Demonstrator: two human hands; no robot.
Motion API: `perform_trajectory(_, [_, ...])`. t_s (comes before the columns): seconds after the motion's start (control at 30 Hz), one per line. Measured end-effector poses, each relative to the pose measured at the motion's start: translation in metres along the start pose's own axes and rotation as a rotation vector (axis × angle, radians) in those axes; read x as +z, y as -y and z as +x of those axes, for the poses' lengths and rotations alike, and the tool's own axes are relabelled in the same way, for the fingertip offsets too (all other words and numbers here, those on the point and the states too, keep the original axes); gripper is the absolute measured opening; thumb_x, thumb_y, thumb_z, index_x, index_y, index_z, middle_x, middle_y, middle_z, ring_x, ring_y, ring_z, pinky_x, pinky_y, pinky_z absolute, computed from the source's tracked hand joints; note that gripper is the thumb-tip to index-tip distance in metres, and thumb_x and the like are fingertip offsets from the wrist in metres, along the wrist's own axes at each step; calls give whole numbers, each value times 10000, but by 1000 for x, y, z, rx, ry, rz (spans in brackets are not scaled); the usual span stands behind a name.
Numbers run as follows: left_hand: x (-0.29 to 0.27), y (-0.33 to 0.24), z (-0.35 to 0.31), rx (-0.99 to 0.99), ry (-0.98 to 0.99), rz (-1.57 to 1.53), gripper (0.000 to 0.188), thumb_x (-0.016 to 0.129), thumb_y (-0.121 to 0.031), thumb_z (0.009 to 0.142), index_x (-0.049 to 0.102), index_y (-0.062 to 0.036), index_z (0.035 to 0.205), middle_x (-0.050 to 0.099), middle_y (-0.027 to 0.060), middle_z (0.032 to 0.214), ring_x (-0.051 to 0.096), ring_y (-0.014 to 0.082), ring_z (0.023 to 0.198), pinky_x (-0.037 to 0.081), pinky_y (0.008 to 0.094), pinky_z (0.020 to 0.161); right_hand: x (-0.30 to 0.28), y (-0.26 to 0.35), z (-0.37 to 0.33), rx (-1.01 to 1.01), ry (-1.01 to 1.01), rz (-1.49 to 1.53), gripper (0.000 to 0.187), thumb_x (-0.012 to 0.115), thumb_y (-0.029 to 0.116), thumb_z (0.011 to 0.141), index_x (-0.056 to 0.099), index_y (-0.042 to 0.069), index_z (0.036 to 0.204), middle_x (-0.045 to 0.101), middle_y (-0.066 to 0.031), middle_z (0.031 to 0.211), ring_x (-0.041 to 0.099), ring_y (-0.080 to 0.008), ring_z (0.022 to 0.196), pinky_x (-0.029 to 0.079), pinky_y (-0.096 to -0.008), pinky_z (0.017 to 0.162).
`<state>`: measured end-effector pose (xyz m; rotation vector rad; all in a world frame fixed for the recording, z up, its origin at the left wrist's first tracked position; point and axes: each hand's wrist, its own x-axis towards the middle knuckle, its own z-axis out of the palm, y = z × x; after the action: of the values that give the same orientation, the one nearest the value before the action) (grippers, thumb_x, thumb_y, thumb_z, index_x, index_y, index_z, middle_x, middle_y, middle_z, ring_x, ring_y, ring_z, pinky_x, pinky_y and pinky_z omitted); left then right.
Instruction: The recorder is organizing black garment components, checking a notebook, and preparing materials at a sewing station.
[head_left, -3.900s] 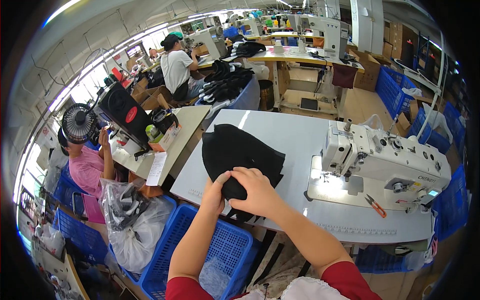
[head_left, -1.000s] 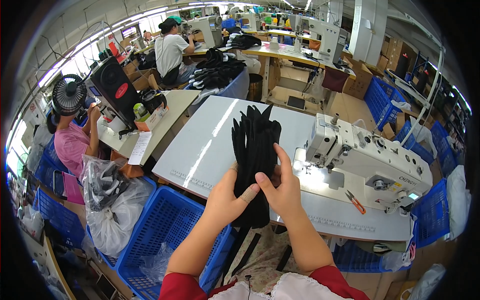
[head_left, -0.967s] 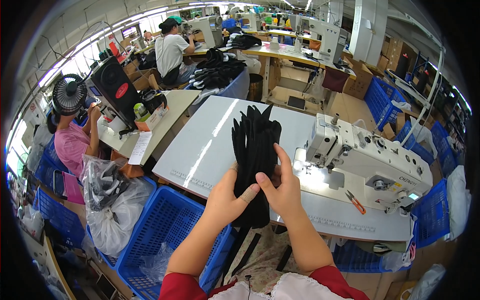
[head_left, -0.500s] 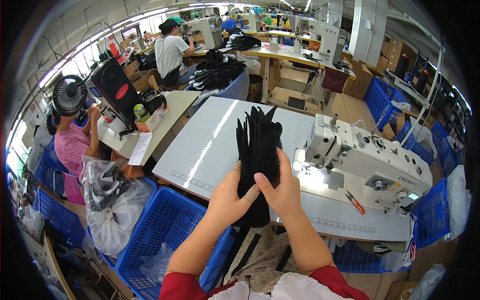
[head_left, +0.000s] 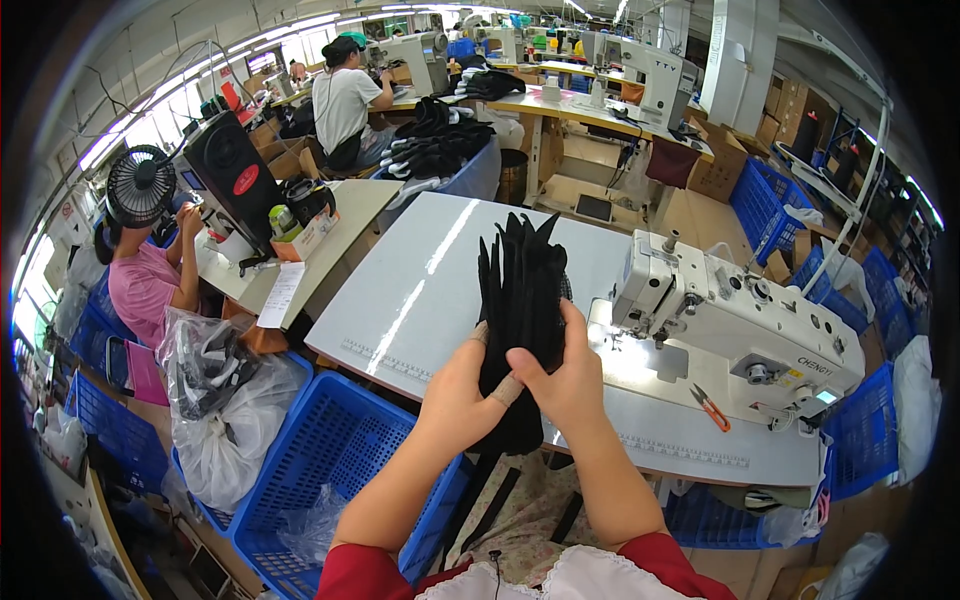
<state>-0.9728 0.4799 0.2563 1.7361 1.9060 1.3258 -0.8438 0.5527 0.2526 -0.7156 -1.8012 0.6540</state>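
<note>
black fabric stack (head_left: 522, 290) | left hand (head_left: 458, 398) 8 o'clock, right hand (head_left: 565, 382) 4 o'clock, both clasping it | likely light, floppy; pinch 3/9 o'clock edges

With my left hand (head_left: 458, 402) and right hand (head_left: 570, 385) I am gripping a bundle of black fabric pieces (head_left: 522, 290) from both sides, its pointed ends fanning out beyond my fingertips above the white table (head_left: 400, 265). To the right of my right hand a white sewing machine (head_left: 745, 320) is standing, with orange-handled snips (head_left: 712, 408) lying nearer me, while a blue basket (head_left: 352, 428) is sitting below and left of my left hand.
</note>
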Motion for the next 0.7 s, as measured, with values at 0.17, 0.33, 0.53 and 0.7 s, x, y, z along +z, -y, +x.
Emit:
perform_trajectory(0.17, [-2, 1, -1, -23, 35, -20, 608, 666, -293, 825, 448, 64, 1266, 585, 270, 1113, 591, 385, 1028, 476, 402, 846, -5, -2, 1, 175, 31, 50, 587, 620, 209, 823, 374, -61, 1282, 619, -257, 1016, 640, -336, 916, 495, -372, 805])
perform_trajectory(0.33, [0, 0, -1, -91, 42, -119, 562, 646, -269, 842, 456, 68, 1249, 587, 268, 1108, 595, 383, 1018, 473, 397, 848, 1, -7, 1, 179, -40, 124, 594, 650, 251, 810, 391, -41, 1257, 632, -270, 975, 648, -388, 890, 509, -407, 770])
perform_trajectory(0.53, [2, 7, -4, -33, 17, -91, 529, 626, -253, 864, 458, 71, 1248, 586, 266, 1116, 590, 384, 1027, 466, 391, 860, -1, -2, 2, 115, -43, 40, 595, 685, 266, 801, 414, -38, 1234, 619, -268, 1021, 643, -375, 920, 509, -388, 780])
perform_trajectory(0.7, [1, 4, -4, -109, 24, -134, 517, 607, -250, 882, 452, 66, 1261, 579, 271, 1131, 583, 382, 1045, 458, 393, 879, -4, -1, 2, 225, -14, 115, 540, 658, 149, 824, 407, -80, 1245, 600, -214, 1080, 607, -258, 985, 469, -338, 876])
